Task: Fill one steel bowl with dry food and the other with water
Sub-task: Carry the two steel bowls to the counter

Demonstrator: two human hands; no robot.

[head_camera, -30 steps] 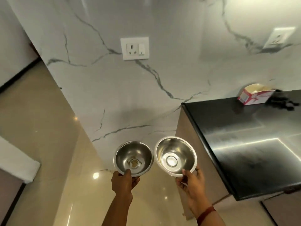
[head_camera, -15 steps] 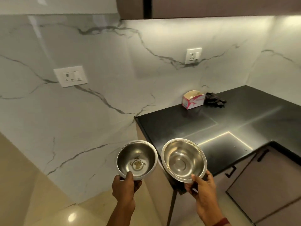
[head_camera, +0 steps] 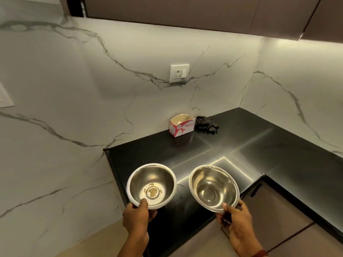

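Item one: left bowl (head_camera: 151, 185), steel, round, mouth facing up toward us. A small golden-brown patch sits at the bottom; we cannot tell whether it is residue or an embossed mark. Our left hand (head_camera: 136, 217) pinches its near rim, with the thumb hooked over the edge into the bowl and the fingers curled underneath.

Item two: right bowl (head_camera: 213, 189), steel, tipped slightly toward us, its inside bare and shiny. Our right hand (head_camera: 235, 221) grips its near rim the same way, thumb on the inner edge and fingers wrapped below.

Position: both bowls are lifted side by side over the near left corner of the black countertop (head_camera: 278, 149). They are close together, with a narrow gap between them.

Further back on the countertop, against the wall:
- an open red-and-white carton (head_camera: 182, 125)
- a crumpled dark cloth (head_camera: 206, 124), just beside the carton on the right

Surroundings:
- veined marble wall (head_camera: 92, 101)
- a white socket (head_camera: 179, 73) set in the wall above the carton
- brown upper cabinets (head_camera: 185, 12)
- lower cabinet doors (head_camera: 274, 210) under the countertop at the right
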